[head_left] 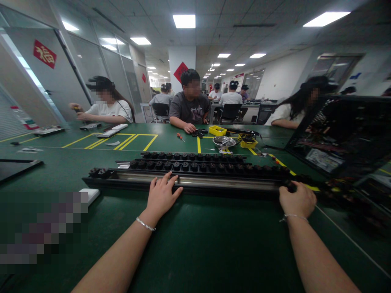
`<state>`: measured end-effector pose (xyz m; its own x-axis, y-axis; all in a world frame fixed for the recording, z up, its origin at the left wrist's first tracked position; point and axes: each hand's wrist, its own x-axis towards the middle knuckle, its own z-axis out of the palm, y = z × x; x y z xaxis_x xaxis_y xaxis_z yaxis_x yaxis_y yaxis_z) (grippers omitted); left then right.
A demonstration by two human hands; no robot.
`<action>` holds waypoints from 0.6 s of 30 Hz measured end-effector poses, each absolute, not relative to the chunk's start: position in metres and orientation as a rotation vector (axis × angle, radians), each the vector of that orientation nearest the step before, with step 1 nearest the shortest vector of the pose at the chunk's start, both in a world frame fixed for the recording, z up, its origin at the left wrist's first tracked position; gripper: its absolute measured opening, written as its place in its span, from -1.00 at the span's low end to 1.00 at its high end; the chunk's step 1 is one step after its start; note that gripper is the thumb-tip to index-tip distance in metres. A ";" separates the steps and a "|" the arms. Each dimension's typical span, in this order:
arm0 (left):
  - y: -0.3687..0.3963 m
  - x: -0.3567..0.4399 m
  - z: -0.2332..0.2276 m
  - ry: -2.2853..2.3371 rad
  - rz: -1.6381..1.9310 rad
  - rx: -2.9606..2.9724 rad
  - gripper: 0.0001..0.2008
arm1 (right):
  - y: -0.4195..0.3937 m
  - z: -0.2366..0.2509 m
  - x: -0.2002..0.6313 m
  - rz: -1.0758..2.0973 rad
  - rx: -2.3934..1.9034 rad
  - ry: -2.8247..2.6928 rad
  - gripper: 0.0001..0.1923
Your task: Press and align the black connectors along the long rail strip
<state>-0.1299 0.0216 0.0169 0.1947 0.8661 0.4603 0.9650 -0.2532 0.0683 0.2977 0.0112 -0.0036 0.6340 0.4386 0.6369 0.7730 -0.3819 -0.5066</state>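
A long black rail [198,180] with a bright metal strip along its middle is lying crosswise on the green table [195,240], just beyond both of the person's hands. The left hand [161,195] is being laid flat on the near edge of the rail, fingers spread and released, nothing being gripped. The right hand [297,200] is being pressed against the rail's right end with the fingers curled around it, so that end is being grasped; the fingertips are hidden behind the hand. Two further rows of black round sockets [189,162] are being kept just behind the rail, parallel to it and close together. Farther back, a steel bowl [224,141] is being flanked by a yellow tray [217,130] and a second yellow box [249,143], while a red-handled screwdriver [181,137] is lying near the hand of a seated person [190,106] across the table. A dark framed panel [342,134] is being propped at the right.
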 end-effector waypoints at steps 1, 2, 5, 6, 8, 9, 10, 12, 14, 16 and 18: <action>0.022 -0.130 0.017 -1.752 -0.611 -2.235 -0.53 | 0.011 -0.004 0.298 -0.519 -2.027 -0.946 -0.55; 0.022 -0.130 0.017 -1.750 -0.613 -2.236 -0.53 | 0.011 -0.004 0.298 -0.522 -2.026 -0.945 -0.55; 0.022 -0.130 0.016 -1.748 -0.618 -2.237 -0.53 | 0.011 -0.003 0.298 -0.524 -2.026 -0.948 -0.56; 0.022 -0.130 0.016 -1.749 -0.620 -2.235 -0.53 | 0.011 -0.003 0.298 -0.525 -2.026 -0.951 -0.57; 0.022 -0.130 0.016 -1.750 -0.619 -2.231 -0.53 | 0.011 -0.002 0.299 -0.518 -2.036 -0.950 -0.57; 0.022 -0.130 0.016 -1.750 -0.618 -2.230 -0.53 | 0.010 -0.002 0.300 -0.506 -2.050 -0.944 -0.56; 0.022 -0.130 0.016 -1.750 -0.617 -2.231 -0.53 | 0.010 -0.002 0.301 -0.489 -2.067 -0.936 -0.56; 0.022 -0.130 0.016 -1.748 -0.614 -2.234 -0.53 | 0.010 -0.002 0.303 -0.457 -2.095 -0.923 -0.55; 0.022 -0.130 0.016 -1.752 -0.612 -2.236 -0.53 | 0.010 -0.003 0.304 -0.441 -2.103 -0.918 -0.55; 0.022 -0.130 0.016 -1.761 -0.611 -2.236 -0.53 | 0.010 -0.003 0.304 -0.440 -2.098 -0.923 -0.56; 0.021 -0.130 0.017 -1.764 -0.610 -2.239 -0.53 | 0.010 -0.002 0.303 -0.448 -2.085 -0.922 -0.57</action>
